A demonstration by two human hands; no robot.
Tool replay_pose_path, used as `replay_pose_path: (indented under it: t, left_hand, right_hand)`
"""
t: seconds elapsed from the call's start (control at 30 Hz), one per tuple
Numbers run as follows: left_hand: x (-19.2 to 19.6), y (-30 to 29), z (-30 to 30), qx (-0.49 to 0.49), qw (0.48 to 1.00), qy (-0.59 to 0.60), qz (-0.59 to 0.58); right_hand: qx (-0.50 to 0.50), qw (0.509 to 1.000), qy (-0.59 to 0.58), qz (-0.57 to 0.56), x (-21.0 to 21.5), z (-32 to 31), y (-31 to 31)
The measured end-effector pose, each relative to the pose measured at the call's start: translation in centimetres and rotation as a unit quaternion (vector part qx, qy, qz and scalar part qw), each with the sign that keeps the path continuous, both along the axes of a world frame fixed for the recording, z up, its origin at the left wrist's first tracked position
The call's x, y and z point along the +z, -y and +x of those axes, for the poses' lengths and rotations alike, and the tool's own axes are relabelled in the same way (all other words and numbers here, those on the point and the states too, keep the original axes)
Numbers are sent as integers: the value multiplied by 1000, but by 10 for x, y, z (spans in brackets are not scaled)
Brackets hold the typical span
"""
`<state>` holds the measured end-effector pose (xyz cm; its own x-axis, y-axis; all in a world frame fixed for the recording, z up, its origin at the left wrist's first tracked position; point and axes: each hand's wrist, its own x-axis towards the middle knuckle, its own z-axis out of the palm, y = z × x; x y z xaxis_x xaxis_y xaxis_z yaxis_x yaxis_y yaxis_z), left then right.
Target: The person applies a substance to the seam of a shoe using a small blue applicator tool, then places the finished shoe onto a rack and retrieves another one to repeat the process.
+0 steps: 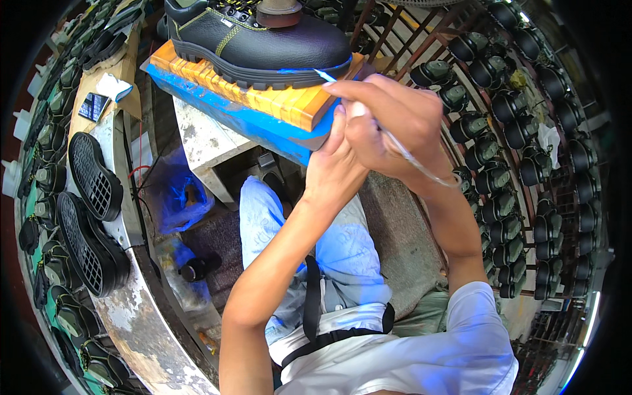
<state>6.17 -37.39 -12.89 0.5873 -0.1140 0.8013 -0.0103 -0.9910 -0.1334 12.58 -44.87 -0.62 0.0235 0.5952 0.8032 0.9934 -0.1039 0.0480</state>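
Observation:
A black safety shoe with yellow stitching stands on an orange slatted block, its toe to the right. The block lies on a blue base. Dark round metal presses on the shoe from above. My right hand is closed around a thin pale pen-like stick, whose tip meets the toe just above the sole. A bright blue line runs along that edge. My left hand rises below the base's right corner, against my right hand. One finger points up; its other fingers are mostly hidden.
On the worn bench at left lie black lattice soles, a white cloth and a small dark packet. Racks of black shoes curve along the right. Under the pale table hangs a plastic bag.

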Motion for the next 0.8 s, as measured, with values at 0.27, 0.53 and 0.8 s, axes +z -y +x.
replay_pose_path:
  t: [0.27,0.53,0.8]
  left_hand:
    - [25,-53,-78,-61,983,66,-161]
    - [8,-144,-126,-25,934,234,-268]
    - [31,-200,-132,106,877,143,-445]
  right_hand:
    - [106,983,-149,-32,7,-21,1]
    - [233,942,-221,95,-36,-43,-87]
    - [195,969,-106,110,-70,0,-152]
